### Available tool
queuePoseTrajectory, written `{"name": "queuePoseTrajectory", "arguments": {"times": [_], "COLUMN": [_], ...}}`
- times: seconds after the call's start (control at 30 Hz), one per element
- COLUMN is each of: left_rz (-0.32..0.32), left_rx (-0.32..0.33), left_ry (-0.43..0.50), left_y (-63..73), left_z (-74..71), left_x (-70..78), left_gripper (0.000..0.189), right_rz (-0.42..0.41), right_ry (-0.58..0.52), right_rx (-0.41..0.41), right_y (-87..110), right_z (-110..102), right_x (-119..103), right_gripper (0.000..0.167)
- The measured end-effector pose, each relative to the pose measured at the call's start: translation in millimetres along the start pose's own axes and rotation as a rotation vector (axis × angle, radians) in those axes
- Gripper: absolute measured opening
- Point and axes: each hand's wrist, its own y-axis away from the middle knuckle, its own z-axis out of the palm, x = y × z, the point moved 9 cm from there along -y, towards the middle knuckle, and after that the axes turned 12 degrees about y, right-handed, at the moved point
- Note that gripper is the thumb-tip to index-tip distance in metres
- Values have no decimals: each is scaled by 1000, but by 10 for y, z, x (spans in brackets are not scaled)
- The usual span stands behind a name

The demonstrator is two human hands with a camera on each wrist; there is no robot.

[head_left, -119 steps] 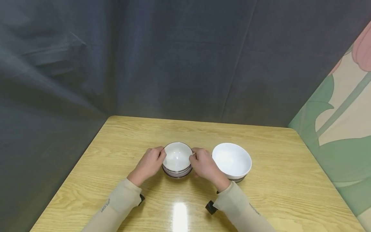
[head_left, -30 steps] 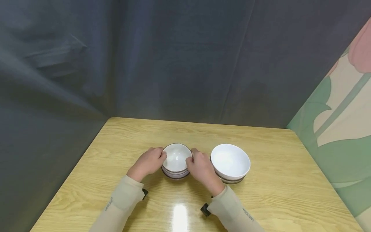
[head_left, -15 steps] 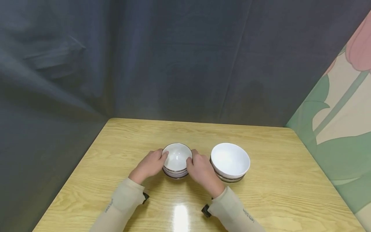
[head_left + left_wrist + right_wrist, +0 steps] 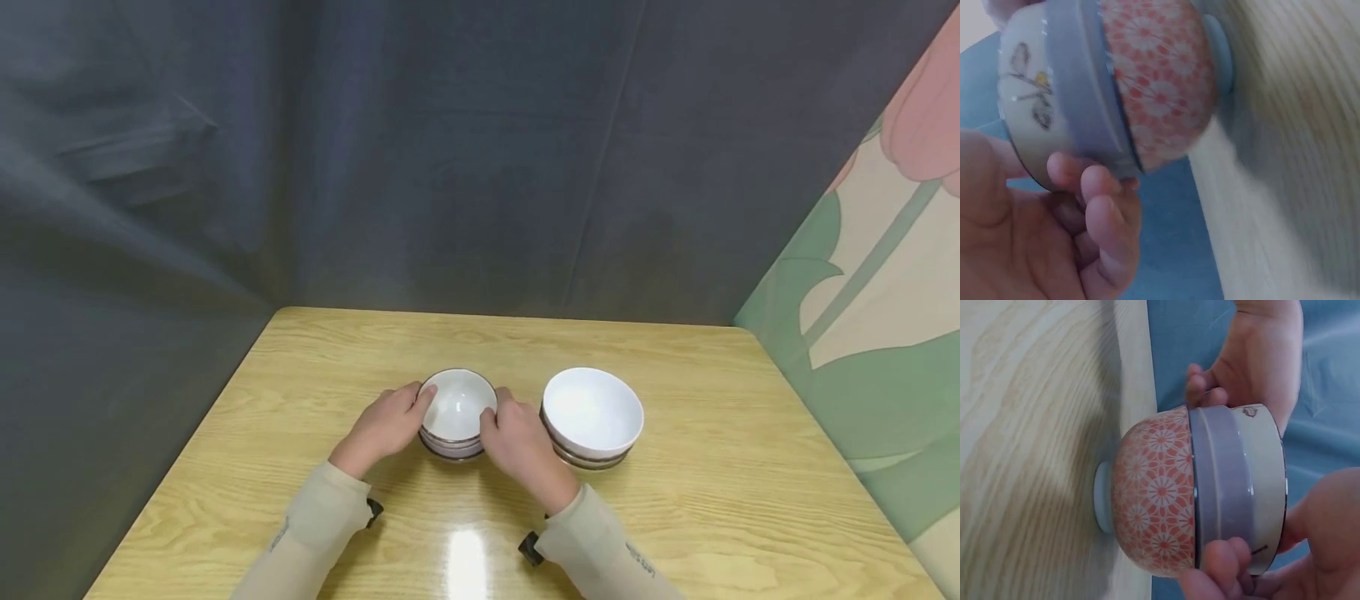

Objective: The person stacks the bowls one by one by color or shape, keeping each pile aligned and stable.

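Near the middle of the table, three bowls stand nested in the head view. The top one is a cream bowl (image 4: 459, 404) with a dark rim and a small painted plant on its side. Below it sits a lavender bowl (image 4: 1225, 478), and lowest is a red flower-patterned bowl (image 4: 1154, 490) on a pale foot. My left hand (image 4: 382, 427) grips the cream bowl's left side, thumb over the rim and curled fingers outside. On the right side, my right hand (image 4: 523, 442) holds the same bowl, its fingers reaching down beside the lavender one.
A second stack, topped by a wide white bowl (image 4: 592, 411) over darker-rimmed bowls (image 4: 596, 463), stands close to the right of my right hand. The wooden table (image 4: 712, 500) meets a dark curtain (image 4: 465, 167) at the back. A flower-painted wall (image 4: 892, 400) rises at right.
Compared with 4 s ago, my right hand sits slightly lower and further left against the stack, and my left thumb lies further over the rim. Both hands keep their hold; the nested bowls barely move.
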Motion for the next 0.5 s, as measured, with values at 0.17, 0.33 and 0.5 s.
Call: {"name": "queuePoseTrajectory", "arguments": {"times": [0.17, 0.33, 0.5], "left_rz": [19, 32, 46], "left_rx": [23, 40, 53], "left_ry": [9, 21, 37], "left_y": [20, 9, -6], "left_z": [-33, -29, -20], "left_x": [55, 73, 79], "left_gripper": [51, 46, 43], "right_rz": [6, 1, 19], "right_ry": [9, 8, 6], "right_rx": [4, 0, -1], "right_y": [8, -4, -4], "right_z": [-6, -13, -21], "right_x": [-12, -15, -3], "right_gripper": [48, 48, 49]}}
